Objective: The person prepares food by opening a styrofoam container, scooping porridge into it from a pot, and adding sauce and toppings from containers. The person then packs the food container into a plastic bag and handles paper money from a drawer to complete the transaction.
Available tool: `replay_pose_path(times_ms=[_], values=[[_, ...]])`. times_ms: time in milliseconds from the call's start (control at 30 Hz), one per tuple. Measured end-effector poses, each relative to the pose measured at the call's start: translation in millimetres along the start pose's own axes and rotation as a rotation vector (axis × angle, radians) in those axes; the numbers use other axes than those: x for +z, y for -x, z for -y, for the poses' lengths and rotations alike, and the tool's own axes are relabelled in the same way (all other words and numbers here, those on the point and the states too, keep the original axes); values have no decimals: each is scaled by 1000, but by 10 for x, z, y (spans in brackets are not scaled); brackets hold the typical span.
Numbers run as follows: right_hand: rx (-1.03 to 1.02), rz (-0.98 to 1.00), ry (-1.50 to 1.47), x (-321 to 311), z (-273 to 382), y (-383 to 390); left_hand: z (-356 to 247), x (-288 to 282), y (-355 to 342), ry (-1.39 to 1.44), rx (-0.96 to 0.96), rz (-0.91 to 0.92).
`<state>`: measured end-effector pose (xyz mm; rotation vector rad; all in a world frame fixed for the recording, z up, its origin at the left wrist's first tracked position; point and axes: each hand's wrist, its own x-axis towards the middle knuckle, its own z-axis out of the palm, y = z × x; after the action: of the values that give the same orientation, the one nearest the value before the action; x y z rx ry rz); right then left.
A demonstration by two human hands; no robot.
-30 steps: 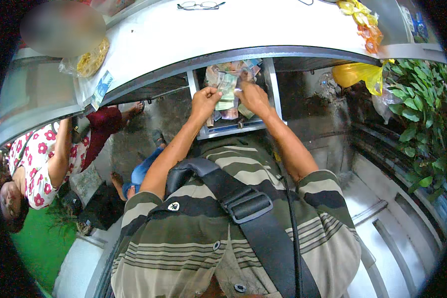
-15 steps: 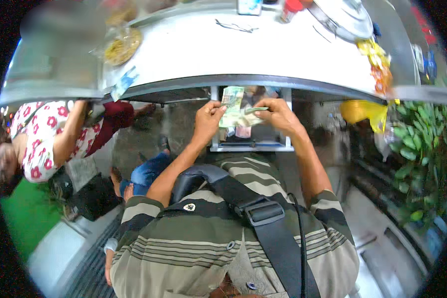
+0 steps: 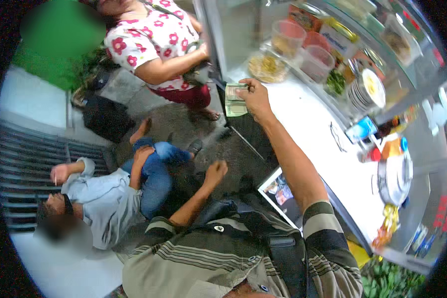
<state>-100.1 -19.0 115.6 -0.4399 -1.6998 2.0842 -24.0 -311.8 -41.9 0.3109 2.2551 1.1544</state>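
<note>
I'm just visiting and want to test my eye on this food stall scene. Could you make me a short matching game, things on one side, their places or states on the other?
Things:
1. banknotes
2. left hand
3. stack of plates
4. open drawer

Places or states:
A. on the white counter
B. below the counter's edge
C. held in the right hand
D. closed, holding nothing

Pairs: 1-C, 2-D, 3-A, 4-B

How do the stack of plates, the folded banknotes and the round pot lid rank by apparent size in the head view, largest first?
1. Round pot lid
2. Stack of plates
3. Folded banknotes in the right hand

Fisheye bending makes lid versus plates unsure.
</note>
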Motion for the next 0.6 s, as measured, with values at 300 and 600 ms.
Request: replay_pose_path(times_ms=[300,600], values=[[15,105,57,653,-336,-373,2795,508,1787,-187,-537,250],[-85,93,151,1091,-265,-341,1898,584,1246,-123,-180,-19]])
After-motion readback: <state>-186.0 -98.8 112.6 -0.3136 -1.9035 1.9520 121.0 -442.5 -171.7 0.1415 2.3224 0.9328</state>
